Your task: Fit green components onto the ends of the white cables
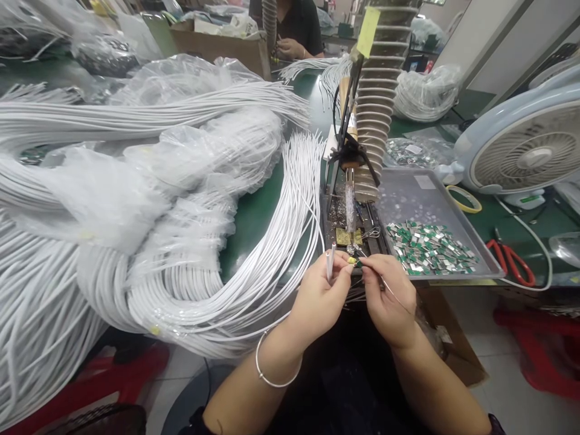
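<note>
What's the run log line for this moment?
Left hand: white cable end | Right hand: small green part | Nearby: grey tray of green parts

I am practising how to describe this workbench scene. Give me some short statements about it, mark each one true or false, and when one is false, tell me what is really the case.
1. The left hand holds the end of a white cable. True.
2. The fan stands on the left side of the view. False: the fan stands to the right of the gray tray.
3. The gray tray holds many small green-and-silver pieces. True.
4. The right hand holds red-handled pliers. False: the right hand is at a small green piece, and the red-handled pliers lie to the right of the tray.
5. A metal bangle circles the left wrist. True.
</note>
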{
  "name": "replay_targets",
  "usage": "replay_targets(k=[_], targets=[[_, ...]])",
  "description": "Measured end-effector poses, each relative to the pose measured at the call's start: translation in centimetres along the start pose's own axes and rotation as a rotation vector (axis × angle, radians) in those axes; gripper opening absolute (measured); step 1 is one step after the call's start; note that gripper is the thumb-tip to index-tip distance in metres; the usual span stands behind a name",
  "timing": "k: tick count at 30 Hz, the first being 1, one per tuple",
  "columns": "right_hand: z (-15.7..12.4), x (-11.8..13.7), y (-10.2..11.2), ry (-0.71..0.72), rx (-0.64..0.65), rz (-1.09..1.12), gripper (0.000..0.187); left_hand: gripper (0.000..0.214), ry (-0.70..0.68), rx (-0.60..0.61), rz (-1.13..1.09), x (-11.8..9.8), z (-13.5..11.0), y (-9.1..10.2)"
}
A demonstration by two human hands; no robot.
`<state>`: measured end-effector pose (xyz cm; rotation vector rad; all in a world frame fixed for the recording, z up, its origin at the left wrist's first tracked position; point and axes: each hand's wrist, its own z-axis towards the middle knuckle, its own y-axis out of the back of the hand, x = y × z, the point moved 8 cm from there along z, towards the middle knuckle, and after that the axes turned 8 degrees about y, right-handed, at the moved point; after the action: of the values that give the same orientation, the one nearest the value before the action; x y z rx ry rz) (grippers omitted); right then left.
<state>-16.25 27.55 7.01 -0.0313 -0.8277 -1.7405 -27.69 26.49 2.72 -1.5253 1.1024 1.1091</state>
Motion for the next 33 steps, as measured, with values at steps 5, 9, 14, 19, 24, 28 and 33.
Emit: replay_targets(k=[5,9,14,19,24,28,33], targets=[[-0.2,-0.3,-0.1,-0.008,0.01,-0.012,0.017,0.012,-0.014,0.005,0.155,-0.1,0.0,0.1],[-0.1,-0.1,-0.2,0.035,0.006,-0.012,0.02,0.012,0.001,0.069,0.182,0.1,0.1,-0.2],[-0.5,-0.1,-0.4,0.016,0.014,0.008,0.027,0.011,0.049,0.06,0.163,0.3,0.2,-0.2],[-1.1,-0.6,0.1,-0.069,-0.087,-0.015,0.03,0.01,0.071,0.03,0.104,0.2,0.3,-0.2],[-1.3,-1.0,0.3,-0.077,-0.153,0.089,0.024,0.012,0.111,-0.008,0.069,0.2,0.5,0.0],[-1.0,-1.0,-0.1,-0.055,-0.107,0.151,0.023,0.009,0.102,-0.042,0.063,0.0,0.7,0.3],[-0.4,-0.4,0.0,0.002,-0.103,0.116,0.019,0.009,0.104,-0.072,0.056,-0.4,0.7,0.3]])
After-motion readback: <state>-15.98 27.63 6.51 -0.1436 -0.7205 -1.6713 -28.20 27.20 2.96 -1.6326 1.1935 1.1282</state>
